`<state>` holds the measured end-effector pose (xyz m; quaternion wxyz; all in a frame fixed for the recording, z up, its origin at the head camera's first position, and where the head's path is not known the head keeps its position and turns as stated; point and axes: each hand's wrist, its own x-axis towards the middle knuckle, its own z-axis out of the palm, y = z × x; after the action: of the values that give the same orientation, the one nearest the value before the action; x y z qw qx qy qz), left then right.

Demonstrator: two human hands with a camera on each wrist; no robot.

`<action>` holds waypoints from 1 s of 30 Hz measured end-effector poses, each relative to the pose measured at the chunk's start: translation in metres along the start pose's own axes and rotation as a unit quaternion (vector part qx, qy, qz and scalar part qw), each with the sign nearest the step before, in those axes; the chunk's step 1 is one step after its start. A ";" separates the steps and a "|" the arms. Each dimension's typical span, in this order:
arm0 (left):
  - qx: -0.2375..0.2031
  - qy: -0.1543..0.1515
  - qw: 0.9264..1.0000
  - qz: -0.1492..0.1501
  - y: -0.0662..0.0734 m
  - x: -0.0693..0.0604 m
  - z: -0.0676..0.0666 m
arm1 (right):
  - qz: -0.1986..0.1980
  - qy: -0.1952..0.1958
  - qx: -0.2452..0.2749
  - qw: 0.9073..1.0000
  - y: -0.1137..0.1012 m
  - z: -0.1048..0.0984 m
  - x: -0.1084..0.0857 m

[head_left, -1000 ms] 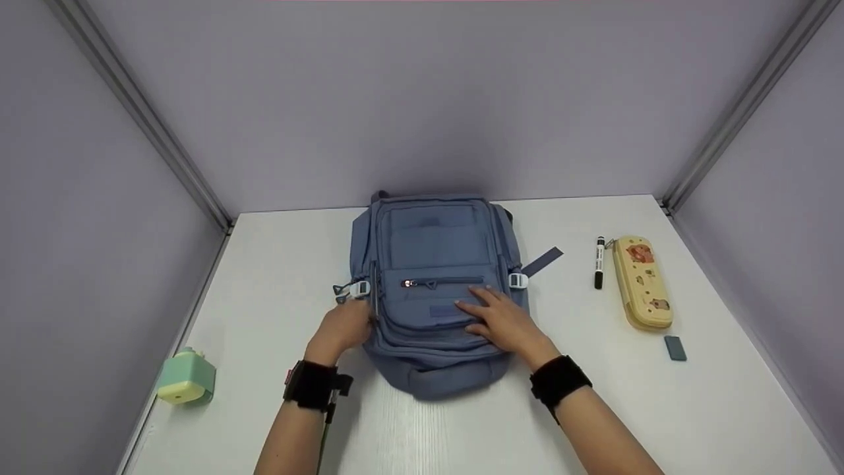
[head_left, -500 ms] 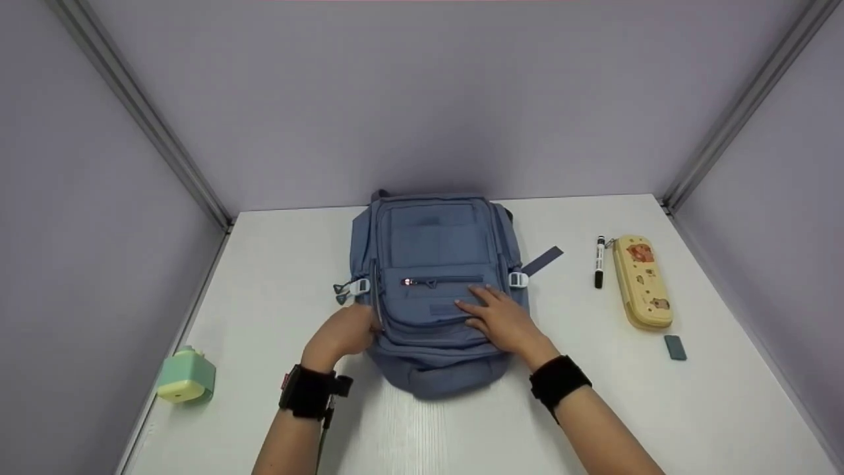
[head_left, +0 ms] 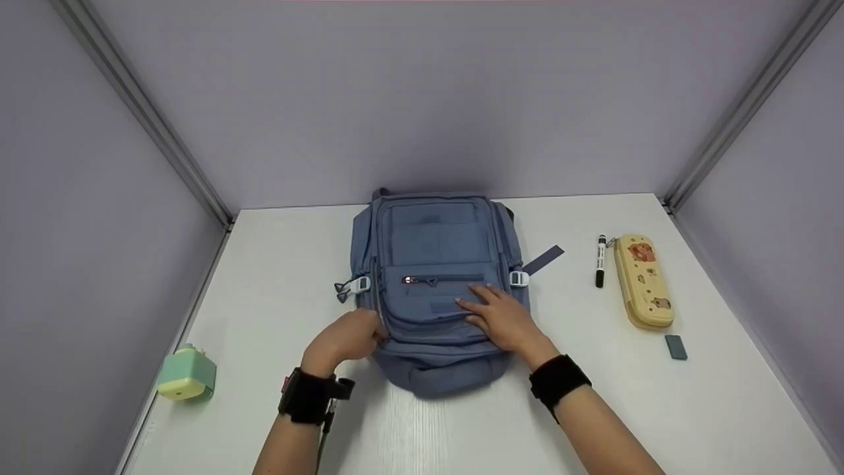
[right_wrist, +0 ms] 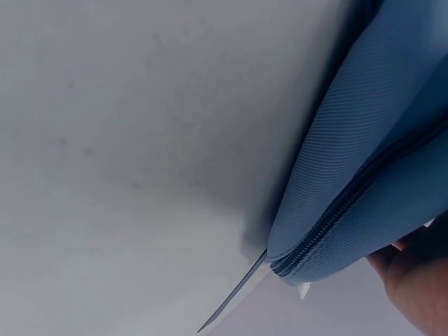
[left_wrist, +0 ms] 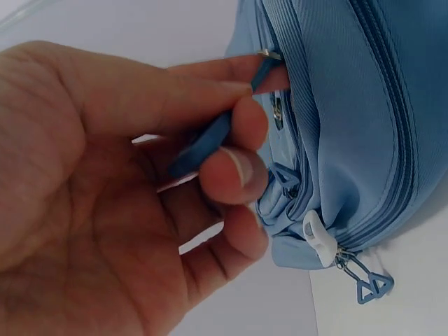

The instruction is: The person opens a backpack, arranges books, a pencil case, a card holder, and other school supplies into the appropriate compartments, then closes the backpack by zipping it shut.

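A blue backpack (head_left: 438,244) lies flat on the white table, its front face up. At its lower left edge is my left hand (head_left: 346,338); the left wrist view shows that hand (left_wrist: 140,154) pinching a blue zipper pull (left_wrist: 204,145) between thumb and fingers, beside a zipper seam. My right hand (head_left: 504,320) rests with spread fingers on the lower right of the front pocket. In the right wrist view only part of this hand (right_wrist: 420,280) shows, past the side of the backpack (right_wrist: 350,175).
On the right of the table (head_left: 712,409) lie a black-and-white marker (head_left: 601,260), a yellow pencil case (head_left: 644,282) and a small dark green block (head_left: 676,347). A green and yellow object (head_left: 186,375) stands at the left edge. A strap (head_left: 544,260) sticks out right of the backpack.
My left hand has moved down along the backpack's left side, toward its lower corner, and slightly right. My right hand has stayed in place on the pocket.
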<state>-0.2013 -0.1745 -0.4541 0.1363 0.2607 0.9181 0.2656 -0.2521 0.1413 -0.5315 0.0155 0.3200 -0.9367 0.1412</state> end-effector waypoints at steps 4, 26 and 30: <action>-0.002 -0.012 1.000 0.026 0.002 0.001 0.004 | 0.005 -0.003 -0.003 1.000 -0.001 -0.001 0.001; -0.007 -0.011 0.996 0.092 0.036 0.023 0.029 | 0.023 -0.011 -0.001 1.000 -0.003 -0.001 0.001; -0.008 -0.007 0.997 0.082 0.040 0.026 0.034 | 0.027 -0.014 -0.013 0.999 -0.009 -0.004 0.000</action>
<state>-0.1935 -0.1168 -0.4625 0.1231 0.3355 0.8905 0.2817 -0.2470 0.1353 -0.5251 0.0025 0.2960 -0.9470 0.1248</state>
